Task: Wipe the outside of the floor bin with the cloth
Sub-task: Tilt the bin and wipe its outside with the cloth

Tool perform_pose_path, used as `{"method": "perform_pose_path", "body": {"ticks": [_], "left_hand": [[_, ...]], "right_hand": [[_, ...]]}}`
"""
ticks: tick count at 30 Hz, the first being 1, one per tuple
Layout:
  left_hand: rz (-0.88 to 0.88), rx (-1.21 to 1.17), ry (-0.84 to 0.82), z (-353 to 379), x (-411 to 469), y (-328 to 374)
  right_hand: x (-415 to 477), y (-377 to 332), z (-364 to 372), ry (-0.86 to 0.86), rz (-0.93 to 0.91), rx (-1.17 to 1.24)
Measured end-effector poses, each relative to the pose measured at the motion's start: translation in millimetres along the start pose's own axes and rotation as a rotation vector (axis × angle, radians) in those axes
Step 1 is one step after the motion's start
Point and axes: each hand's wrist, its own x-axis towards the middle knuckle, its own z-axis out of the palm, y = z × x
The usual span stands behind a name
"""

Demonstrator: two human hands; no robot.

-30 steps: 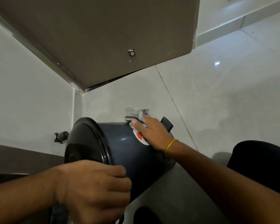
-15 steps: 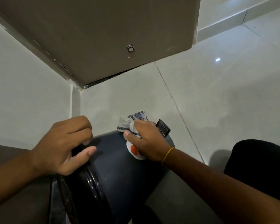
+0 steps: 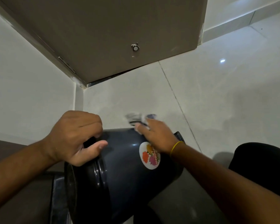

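Note:
The dark grey floor bin (image 3: pixel 128 178) lies tilted on its side, with its black lid end toward me at the lower left. A round white sticker (image 3: pixel 149 156) with coloured shapes shows on its wall. My left hand (image 3: pixel 76 138) grips the bin's upper rim near the lid. My right hand (image 3: pixel 158 135), with a yellow band on its wrist, presses a blurred white and blue checked cloth (image 3: pixel 139 119) against the bin's far upper side. A black pedal (image 3: pixel 179 136) sticks out behind my right wrist.
A brown door (image 3: pixel 103 38) with a small metal stopper (image 3: pixel 135 47) stands ahead above the white tiled floor (image 3: pixel 217 102). A white wall (image 3: pixel 23 86) is on the left. My dark-clothed knee (image 3: pixel 262 162) is at the right. A dark mat lies under the bin's lid end.
My left hand moved from the lid up to the rim. The bin rolled, so the sticker now shows fully. My right hand slid the cloth further over the far side.

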Motion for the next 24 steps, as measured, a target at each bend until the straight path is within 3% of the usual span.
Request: {"method": "perform_pose_path", "body": {"ticks": [3, 10, 14, 20, 24], "left_hand": [[0.056, -0.057, -0.031, 9, 17, 15], [0.238, -0.125, -0.054, 25, 45, 55], [0.221, -0.085, -0.074, 18, 37, 53], [0.166, -0.066, -0.211, 16, 39, 48], [0.081, -0.148, -0.327, 20, 60, 37]], "right_hand": [[5, 25, -12, -0.039, 0.169, -0.031], [11, -56, -7, -0.304, -0.155, 0.278], [14, -45, -5, -0.400, -0.134, 0.423], [43, 40, -6, -0.351, 0.264, -0.021], [66, 60, -30, -0.328, 0.239, -0.234]]}}
